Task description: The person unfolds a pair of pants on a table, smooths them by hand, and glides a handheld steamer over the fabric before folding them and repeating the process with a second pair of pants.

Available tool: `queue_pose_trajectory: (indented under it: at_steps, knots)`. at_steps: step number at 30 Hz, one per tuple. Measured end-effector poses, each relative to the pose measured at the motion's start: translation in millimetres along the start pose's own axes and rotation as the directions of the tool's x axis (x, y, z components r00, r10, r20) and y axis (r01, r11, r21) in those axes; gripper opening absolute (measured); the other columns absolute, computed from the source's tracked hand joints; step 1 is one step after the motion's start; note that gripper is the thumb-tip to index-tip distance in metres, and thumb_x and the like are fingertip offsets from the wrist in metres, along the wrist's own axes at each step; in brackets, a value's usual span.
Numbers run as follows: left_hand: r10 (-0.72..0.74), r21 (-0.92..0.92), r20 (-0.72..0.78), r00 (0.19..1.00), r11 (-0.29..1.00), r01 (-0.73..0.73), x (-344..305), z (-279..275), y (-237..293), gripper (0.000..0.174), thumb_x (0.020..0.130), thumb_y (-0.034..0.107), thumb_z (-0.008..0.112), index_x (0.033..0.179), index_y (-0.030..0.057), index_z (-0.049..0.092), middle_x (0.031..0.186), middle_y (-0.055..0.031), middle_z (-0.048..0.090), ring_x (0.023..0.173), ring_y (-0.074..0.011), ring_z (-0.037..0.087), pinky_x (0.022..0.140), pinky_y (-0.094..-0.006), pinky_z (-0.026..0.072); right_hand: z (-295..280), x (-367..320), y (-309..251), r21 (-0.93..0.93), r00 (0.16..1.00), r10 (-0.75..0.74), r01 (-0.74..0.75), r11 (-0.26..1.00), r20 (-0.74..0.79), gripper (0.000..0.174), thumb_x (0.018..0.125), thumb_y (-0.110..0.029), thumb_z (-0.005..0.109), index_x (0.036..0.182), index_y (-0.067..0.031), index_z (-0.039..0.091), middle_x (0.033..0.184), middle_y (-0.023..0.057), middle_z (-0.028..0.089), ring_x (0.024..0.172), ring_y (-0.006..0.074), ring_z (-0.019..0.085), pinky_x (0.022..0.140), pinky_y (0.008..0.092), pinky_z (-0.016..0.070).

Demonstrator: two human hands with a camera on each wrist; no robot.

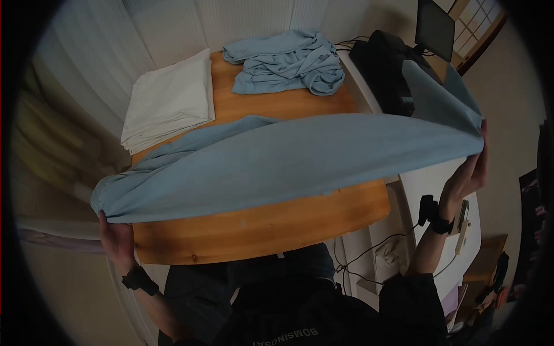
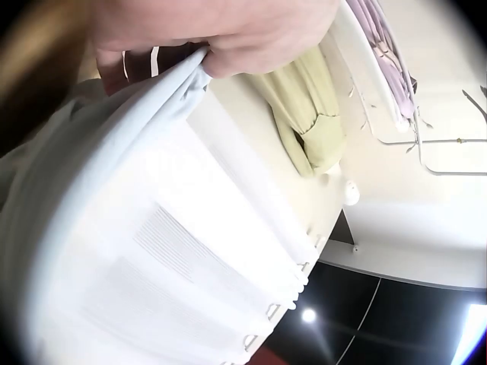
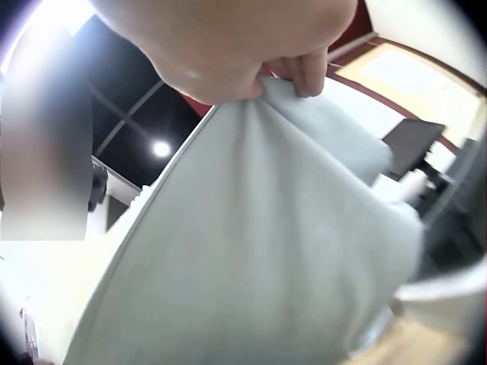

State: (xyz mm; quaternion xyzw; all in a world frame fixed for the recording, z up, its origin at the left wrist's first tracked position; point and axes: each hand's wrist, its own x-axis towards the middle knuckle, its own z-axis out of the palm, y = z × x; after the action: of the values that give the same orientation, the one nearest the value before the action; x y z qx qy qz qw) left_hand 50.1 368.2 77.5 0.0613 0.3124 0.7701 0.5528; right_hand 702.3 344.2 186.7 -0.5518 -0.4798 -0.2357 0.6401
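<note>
Left hand (image 1: 117, 241) and right hand (image 1: 471, 171), held wide apart, pinch opposite ends of a long, pale-blue fabric sheet (image 1: 288, 155) stretched over a brown wooden table (image 1: 277, 230). Both forearms reach forward, wrists strapped in black bands. Behind lie a folded white cloth (image 1: 170, 101) and a rumpled blue cloth bundle (image 1: 288, 69).

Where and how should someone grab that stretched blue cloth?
Probably pinched at its two ends, coming from left and right: the blue cloth is long and limp, and its near edge is drawn out between the left hand and right hand.
</note>
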Motion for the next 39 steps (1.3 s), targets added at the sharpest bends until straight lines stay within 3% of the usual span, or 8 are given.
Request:
queue_pose_trajectory:
  at_steps: [9, 16, 20, 24, 26, 29, 35, 39]
  knots:
    - [-0.115, -0.043, -0.175, 0.978, 0.993, 0.109, -16, -97, -3, 0.051, 0.107, 0.025, 0.04, 0.15, -0.0016, 0.035, 0.156, -0.0156, 0.038, 0.145, -0.031, 0.033, 0.122, -0.046, 0.0223, -105, -224, 27, -0.671, 0.626, 0.671, -0.3, 0.678, 0.397, 0.021, 0.096, -0.001, 0.055, 0.109, 0.006, 0.069, 0.102, 0.0236, 0.072, 0.089, 0.0347, 0.072, 0.078, 0.0381, 0.0552]
    - [-0.125, -0.025, -0.199, 0.972, 0.992, 0.122, -33, -108, 0, 0.051, 0.106, 0.024, 0.039, 0.15, -0.0013, 0.035, 0.155, -0.0151, 0.041, 0.143, -0.0313, 0.037, 0.121, -0.0459, 0.0243, -79, -161, 14, -0.526, 0.741, 0.51, -0.249, 0.813, 0.436, 0.016, 0.094, -0.005, 0.061, 0.103, 0.0047, 0.071, 0.085, 0.0177, 0.073, 0.072, 0.0237, 0.072, 0.067, 0.0327, 0.0546]
    - [-0.155, 0.186, 0.013, 0.988, 0.971, 0.15, -19, -147, 12, 0.054, 0.103, 0.027, 0.043, 0.148, -0.0022, 0.037, 0.153, -0.0145, 0.043, 0.142, -0.0314, 0.038, 0.12, -0.0455, 0.0245, 24, -115, -2, -0.232, 0.534, 0.361, -0.295, 0.927, 0.765, 0.022, 0.095, -0.011, 0.063, 0.11, 0.0026, 0.071, 0.103, 0.018, 0.074, 0.095, 0.0264, 0.072, 0.08, 0.0332, 0.0579]
    - [0.337, 0.617, -0.095, 0.937, 0.759, -0.21, -32, -117, 8, 0.061, 0.098, 0.032, 0.053, 0.148, 0.0006, 0.038, 0.148, -0.0115, 0.045, 0.138, -0.0287, 0.04, 0.117, -0.0428, 0.0267, 139, -113, 22, -0.099, 0.406, 0.148, -0.139, 0.985, 0.902, 0.031, 0.093, -0.021, 0.068, 0.116, 0.0002, 0.069, 0.11, 0.0177, 0.072, 0.104, 0.0287, 0.07, 0.088, 0.0342, 0.0564]
    - [0.661, 0.83, 0.002, 0.75, 0.417, -0.37, -19, -93, 13, 0.057, 0.097, 0.031, 0.06, 0.145, 0.0042, 0.045, 0.142, -0.0104, 0.05, 0.131, -0.0224, 0.046, 0.11, -0.0363, 0.0331, 180, -113, 26, -0.236, 0.058, 0.242, -0.089, 0.968, 0.969, 0.036, 0.093, -0.024, 0.068, 0.121, -0.0016, 0.067, 0.109, 0.017, 0.072, 0.099, 0.0271, 0.07, 0.085, 0.0352, 0.0556]
    - [0.441, 0.874, 0.296, 0.847, 0.233, -0.426, 9, -37, 19, 0.04, 0.099, 0.024, 0.061, 0.134, 0.0059, 0.057, 0.129, -0.0081, 0.059, 0.12, -0.0174, 0.053, 0.101, -0.0298, 0.0391, 217, -102, 17, -0.196, -0.209, 0.204, 0.061, 0.979, 0.956, 0.035, 0.094, -0.022, 0.066, 0.122, -0.0018, 0.065, 0.1, 0.0131, 0.071, 0.086, 0.023, 0.067, 0.077, 0.0356, 0.0531]
    - [-0.085, 0.525, 0.807, 0.584, -0.349, -0.776, 129, 31, -53, 0.052, 0.089, 0.017, 0.071, 0.137, 0.0043, 0.055, 0.13, -0.0169, 0.059, 0.12, -0.0325, 0.056, 0.102, -0.0404, 0.045, 214, -67, -12, 0.13, 0.288, -0.057, -0.242, 0.961, 0.956, 0.022, 0.099, -0.015, 0.059, 0.116, -0.0012, 0.064, 0.081, 0.0038, 0.058, 0.073, 0.0121, 0.051, 0.069, 0.0288, 0.0457]
    - [-0.376, 0.562, 0.483, 0.79, -0.559, -0.61, 159, 48, -73, 0.065, 0.081, 0.021, 0.075, 0.141, 0.0092, 0.053, 0.133, -0.0198, 0.057, 0.123, -0.0381, 0.054, 0.102, -0.0444, 0.0461, 183, -29, -54, 0.326, 0.568, -0.113, -0.289, 0.9, 0.815, 0.021, 0.102, -0.015, 0.054, 0.118, -0.0045, 0.064, 0.08, -0.0006, 0.053, 0.074, 0.0086, 0.046, 0.067, 0.0266, 0.0405]
